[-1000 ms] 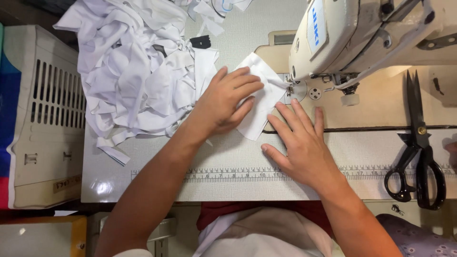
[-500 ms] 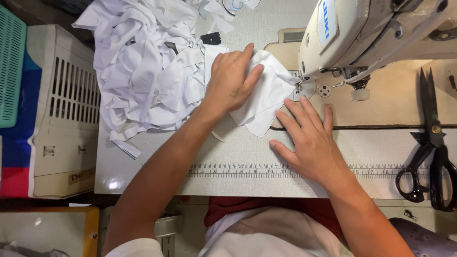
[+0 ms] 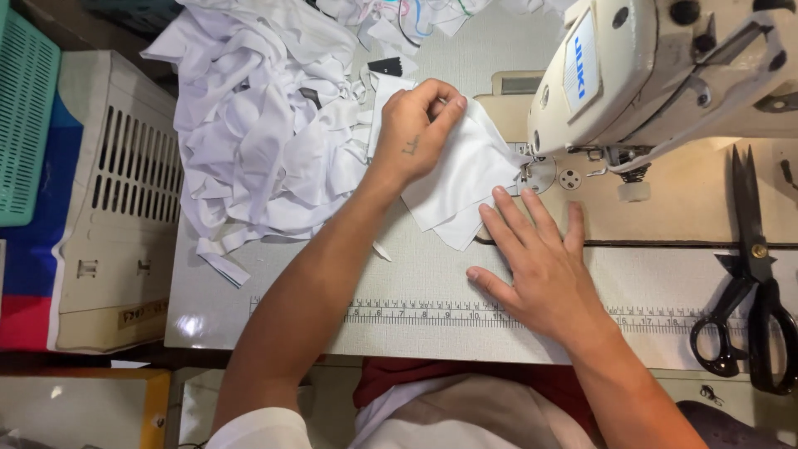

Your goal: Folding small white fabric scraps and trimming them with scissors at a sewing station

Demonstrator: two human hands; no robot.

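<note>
A small white fabric piece (image 3: 465, 179) lies on the sewing table, one corner by the needle plate of the cream sewing machine (image 3: 657, 75). My left hand (image 3: 416, 133) rests on the fabric's far left part, fingers curled and pinching its upper edge. To the right, my right hand (image 3: 540, 266) lies flat on the table, fingers spread, fingertips touching the fabric's near edge just in front of the presser foot (image 3: 532, 170).
A heap of white fabric strips (image 3: 266, 125) covers the table's far left. Black scissors (image 3: 748, 283) lie at the right edge. A printed ruler strip (image 3: 399, 312) runs along the table's front. A cream slatted crate (image 3: 108, 199) and a green basket (image 3: 25, 116) stand to the left.
My left hand has slid away from me along the fabric and curled its fingers on the upper edge. The fabric has shifted toward the needle. The right hand stays flat in front.
</note>
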